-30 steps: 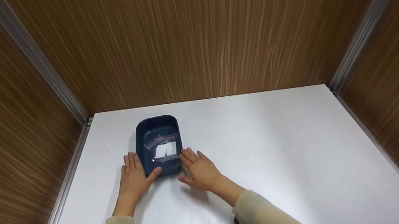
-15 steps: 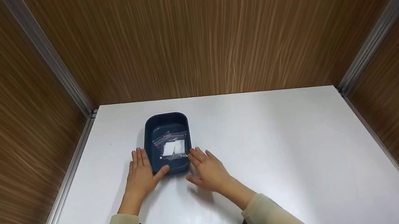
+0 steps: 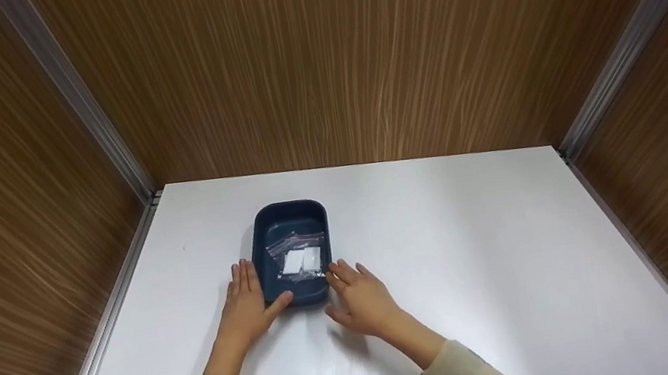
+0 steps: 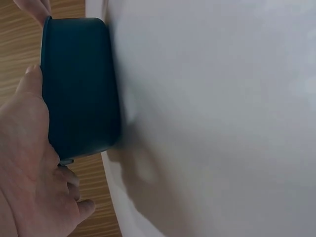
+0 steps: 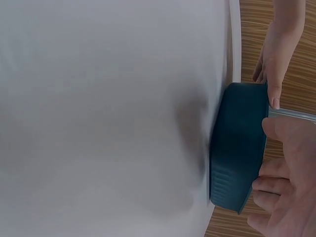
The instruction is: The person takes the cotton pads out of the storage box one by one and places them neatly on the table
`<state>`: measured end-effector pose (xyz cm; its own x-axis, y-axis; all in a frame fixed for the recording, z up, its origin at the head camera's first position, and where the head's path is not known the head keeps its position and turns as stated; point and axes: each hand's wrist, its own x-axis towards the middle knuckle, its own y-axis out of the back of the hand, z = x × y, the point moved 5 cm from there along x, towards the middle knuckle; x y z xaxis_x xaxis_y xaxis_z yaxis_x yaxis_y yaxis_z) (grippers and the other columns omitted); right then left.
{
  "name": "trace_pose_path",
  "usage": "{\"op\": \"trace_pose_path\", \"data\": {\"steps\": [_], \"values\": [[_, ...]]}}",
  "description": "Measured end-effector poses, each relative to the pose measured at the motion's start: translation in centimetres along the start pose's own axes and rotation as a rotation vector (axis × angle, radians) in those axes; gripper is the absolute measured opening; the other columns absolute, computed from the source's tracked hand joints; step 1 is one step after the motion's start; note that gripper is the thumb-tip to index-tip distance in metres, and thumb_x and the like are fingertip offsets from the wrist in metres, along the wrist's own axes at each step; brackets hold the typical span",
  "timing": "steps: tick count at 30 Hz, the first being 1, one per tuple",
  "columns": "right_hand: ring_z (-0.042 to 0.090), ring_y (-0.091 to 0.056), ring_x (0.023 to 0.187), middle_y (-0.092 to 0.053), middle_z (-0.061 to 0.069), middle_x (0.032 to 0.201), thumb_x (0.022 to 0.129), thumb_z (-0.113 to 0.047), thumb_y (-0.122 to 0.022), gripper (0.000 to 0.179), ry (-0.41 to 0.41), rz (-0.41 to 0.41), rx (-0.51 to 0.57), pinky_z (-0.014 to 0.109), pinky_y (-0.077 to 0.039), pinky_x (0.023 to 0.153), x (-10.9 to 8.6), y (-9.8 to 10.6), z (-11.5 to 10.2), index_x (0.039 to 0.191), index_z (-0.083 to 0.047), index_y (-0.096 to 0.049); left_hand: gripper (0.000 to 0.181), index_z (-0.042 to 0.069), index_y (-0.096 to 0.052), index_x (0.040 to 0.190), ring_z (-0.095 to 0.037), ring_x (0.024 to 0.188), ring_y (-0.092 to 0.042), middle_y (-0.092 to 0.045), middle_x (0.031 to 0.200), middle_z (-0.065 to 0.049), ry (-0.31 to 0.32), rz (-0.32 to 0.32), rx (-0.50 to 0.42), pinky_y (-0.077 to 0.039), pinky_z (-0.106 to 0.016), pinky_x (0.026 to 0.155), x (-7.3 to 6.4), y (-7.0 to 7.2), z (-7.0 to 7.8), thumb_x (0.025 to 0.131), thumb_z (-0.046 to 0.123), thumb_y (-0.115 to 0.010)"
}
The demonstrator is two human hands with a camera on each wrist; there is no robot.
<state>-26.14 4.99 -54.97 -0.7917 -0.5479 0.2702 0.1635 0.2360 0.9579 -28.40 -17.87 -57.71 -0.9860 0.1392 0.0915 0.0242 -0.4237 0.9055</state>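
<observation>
Shifted rightward and nearer me on the table [image 3: 449, 263]: one blue tray [image 3: 308, 293], clear plastic bag [image 3: 313, 241] with white pieces [image 3: 293, 262] inside, flanked by my left hand [image 3: 247, 307] and right hand [image 3: 363, 301], both straight-fingered, touching its sides, ungripping.

Inside of container [image 4: 81, 89] invisible in wrist views

From the left wrist camera I note the left hand [image 4: 29, 163] against a teal container [image 4: 81, 89], thumb at its rim. The right hand [image 4: 35, 7], partly in frame, is at another rim corner. I record a white tabletop [image 4: 222, 98] bearing a shadow [image 4: 143, 182], and wood-grain panelling [image 4: 98, 185].
</observation>
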Motion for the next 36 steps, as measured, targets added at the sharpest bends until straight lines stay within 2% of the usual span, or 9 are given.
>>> {"op": "trace_pose_path", "data": {"steps": [8,14,36], "values": [[0.030,-0.046,0.139,-0.056,0.013,0.145,0.088,-0.050,-0.067,0.066,0.017,0.029,-0.018,0.054,-0.039,0.111,-0.9,0.1,0.4,0.135,-0.003,-0.062,0.114,-0.012,-0.011,0.154,-0.043,0.152,-0.001,-0.009,0.162,-0.031,0.000,0.007,-0.009,-0.017,-0.056,0.121,-0.5,-0.4,0.5,0.089,0.070,-0.055],[0.029,-0.045,0.141,-0.054,0.011,0.147,0.087,-0.049,-0.068,0.066,-0.006,0.034,-0.022,0.055,-0.038,0.112,-1.6,0.3,1.0,0.137,-0.006,-0.061,0.114,-0.013,-0.014,0.153,-0.045,0.151,-0.007,-0.014,0.161,-0.033,-0.034,0.051,-0.016,-0.019,-0.057,0.120,-0.5,-0.6,1.2,0.088,0.071,-0.055],[0.030,-0.043,0.142,-0.054,0.009,0.147,0.087,-0.046,-0.068,0.062,-0.063,0.052,0.003,0.058,-0.035,0.113,-4.4,0.9,3.4,0.136,-0.007,-0.062,0.116,-0.014,-0.015,0.153,-0.046,0.151,-0.007,-0.014,0.160,-0.034,-0.088,0.026,-0.017,-0.021,-0.056,0.120,0.0,-2.3,4.2,0.087,0.072,-0.055]]}}
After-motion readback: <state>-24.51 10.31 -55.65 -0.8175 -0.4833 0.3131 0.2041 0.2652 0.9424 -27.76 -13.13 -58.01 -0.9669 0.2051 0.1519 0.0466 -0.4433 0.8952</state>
